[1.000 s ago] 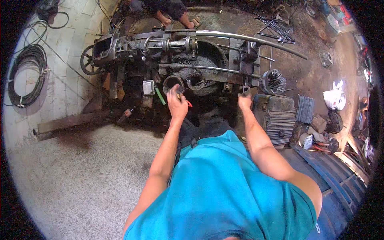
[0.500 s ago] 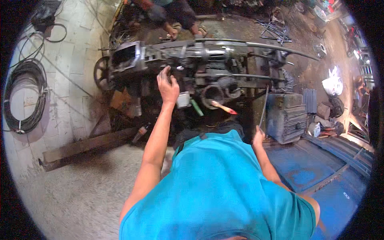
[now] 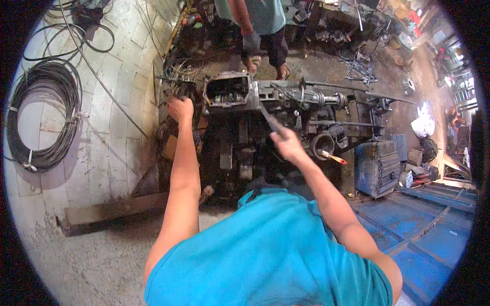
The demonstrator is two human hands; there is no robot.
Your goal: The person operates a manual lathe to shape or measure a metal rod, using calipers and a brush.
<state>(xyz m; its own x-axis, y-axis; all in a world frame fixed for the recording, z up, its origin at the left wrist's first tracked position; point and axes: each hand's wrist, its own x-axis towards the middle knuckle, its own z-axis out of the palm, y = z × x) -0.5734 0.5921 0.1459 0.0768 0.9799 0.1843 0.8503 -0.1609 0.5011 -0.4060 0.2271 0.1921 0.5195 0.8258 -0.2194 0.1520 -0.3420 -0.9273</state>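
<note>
The right hand (image 3: 287, 143) was clamped on a thin dark metal tool (image 3: 267, 117) over the greasy grey gearbox (image 3: 228, 93); the left hand (image 3: 180, 108) was curled shut at its left end.

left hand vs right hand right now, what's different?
The left hand is closed at the left end of the machine, with no tool visible in it; the right hand grips a dark slim tool pointing up toward the open housing. The left hand reaches farther out on a nearly straight arm; the right sits nearer the body, arm bent. Both are bare.
</note>
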